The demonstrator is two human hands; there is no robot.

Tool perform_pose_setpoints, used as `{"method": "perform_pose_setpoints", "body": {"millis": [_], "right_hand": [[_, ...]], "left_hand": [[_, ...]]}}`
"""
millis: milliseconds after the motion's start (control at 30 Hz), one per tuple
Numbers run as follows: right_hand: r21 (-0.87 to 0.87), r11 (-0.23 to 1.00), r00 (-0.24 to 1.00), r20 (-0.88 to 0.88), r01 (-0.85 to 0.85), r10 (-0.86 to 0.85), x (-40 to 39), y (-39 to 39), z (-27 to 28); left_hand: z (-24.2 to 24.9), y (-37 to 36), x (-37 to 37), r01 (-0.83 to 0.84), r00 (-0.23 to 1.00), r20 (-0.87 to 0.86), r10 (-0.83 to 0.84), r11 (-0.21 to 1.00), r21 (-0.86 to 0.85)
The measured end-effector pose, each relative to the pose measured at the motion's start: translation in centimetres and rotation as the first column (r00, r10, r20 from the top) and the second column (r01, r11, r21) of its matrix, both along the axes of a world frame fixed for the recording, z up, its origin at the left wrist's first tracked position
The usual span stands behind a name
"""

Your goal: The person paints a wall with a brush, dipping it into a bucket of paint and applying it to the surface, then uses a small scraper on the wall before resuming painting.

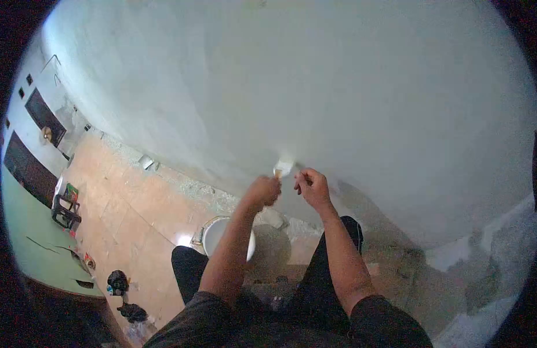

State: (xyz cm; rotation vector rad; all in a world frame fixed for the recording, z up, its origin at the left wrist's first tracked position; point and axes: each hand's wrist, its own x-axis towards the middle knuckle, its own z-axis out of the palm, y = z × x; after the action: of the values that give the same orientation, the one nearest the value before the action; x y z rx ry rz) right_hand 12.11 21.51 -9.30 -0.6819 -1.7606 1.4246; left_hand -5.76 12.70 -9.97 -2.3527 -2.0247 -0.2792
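Note:
In front of the wall, my left hand (264,192) is closed around the brownish handle of a putty knife (285,167), whose broad end is covered in white paste. Just to its right, my right hand (315,187) has its fingers curled in a pinch close to the knife. What those fingers hold, if anything, is too small and blurred to name. The grey-white plastered wall (367,87) rises directly before both hands. Below my left forearm stands a white bucket (213,236), partly hidden by the arm.
Crumbled white debris (199,189) lies along the foot of the wall on the tiled floor (129,203). Farther left are a dark plastic stool (66,211) and a standing fan (47,133). Black bags (117,282) lie at lower left. My knees flank the working spot.

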Motion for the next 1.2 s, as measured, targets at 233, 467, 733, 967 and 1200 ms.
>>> {"method": "perform_pose_setpoints", "body": {"millis": [233, 467, 733, 967, 1200], "right_hand": [[0.108, 0.994, 0.998, 0.061, -0.001, -0.005, 0.4, 0.6, -0.9], [-0.021, 0.999, 0.999, 0.001, -0.038, 0.038, 0.8, 0.9, -0.3], [-0.044, 0.999, 0.997, 0.081, 0.017, -0.013, 0.9, 0.8, 0.6], [-0.063, 0.997, 0.998, 0.046, 0.049, -0.046, 0.0, 0.9, -0.6], [-0.12, 0.993, 0.998, 0.061, -0.017, 0.024, -1.0, 0.5, -0.2]], "left_hand": [[18.7, -0.9, 3.1, -0.363, 0.121, 0.852, 0.51, 0.821, -0.44], [12.9, -2.5, 1.3, -0.208, -0.136, 0.988, 0.079, 0.972, -0.107], [-6.1, -1.3, 0.2, -0.216, -0.34, 0.926, 0.162, 0.945, -0.245], [-12.6, 2.8, -0.4, -0.262, -0.431, 0.902, 0.019, 0.954, -0.145], [-17.2, 0.2, 1.2, -0.417, -0.335, 0.872, 0.358, 0.774, -0.477]]}}
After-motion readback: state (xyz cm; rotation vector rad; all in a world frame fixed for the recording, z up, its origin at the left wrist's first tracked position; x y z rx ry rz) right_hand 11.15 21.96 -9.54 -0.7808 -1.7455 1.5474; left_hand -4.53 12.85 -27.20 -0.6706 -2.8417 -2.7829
